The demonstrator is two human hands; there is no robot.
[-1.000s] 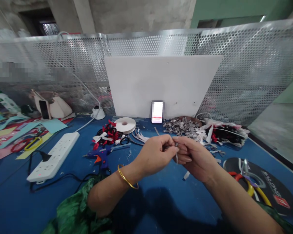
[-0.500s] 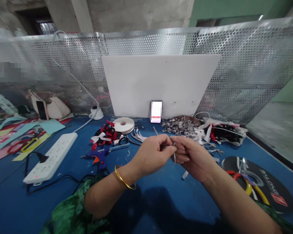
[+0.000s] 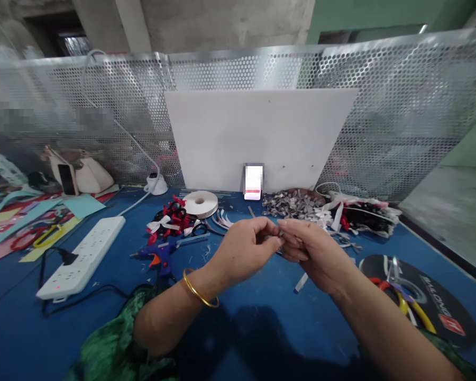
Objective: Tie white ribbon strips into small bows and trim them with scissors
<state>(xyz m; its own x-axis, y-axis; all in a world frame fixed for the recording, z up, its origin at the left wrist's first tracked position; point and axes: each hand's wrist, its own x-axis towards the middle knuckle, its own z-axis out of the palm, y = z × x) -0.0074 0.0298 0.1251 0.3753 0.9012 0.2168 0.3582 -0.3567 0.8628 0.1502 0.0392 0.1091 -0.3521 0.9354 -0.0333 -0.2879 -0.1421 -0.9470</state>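
My left hand point(image 3: 250, 247), with a gold bangle point(image 3: 198, 290) on its wrist, pinches a small grey ribbon piece point(image 3: 281, 233) between thumb and finger. Fingertips of my right hand point(image 3: 315, 248) meet it at the same piece, its other fingers curled. Most of the ribbon is hidden by the fingers. Behind the hands lies a pile of grey ribbon pieces point(image 3: 291, 203). A white ribbon roll point(image 3: 200, 203) and red and black hair ties with bows point(image 3: 174, 219) are to the left, above a blue glue gun point(image 3: 162, 255).
A white power strip point(image 3: 83, 256) and its black cable lie at left. Scissors point(image 3: 404, 301) rest on a black oval mat point(image 3: 432, 296) at right. A lit phone point(image 3: 253, 182) leans on a white board point(image 3: 262, 132). A plastic bag point(image 3: 368, 214) sits at back right.
The grey strip that hung below the fingertips no longer shows there. The fingers of my right hand have curled in closer, and both hands stay almost in place.
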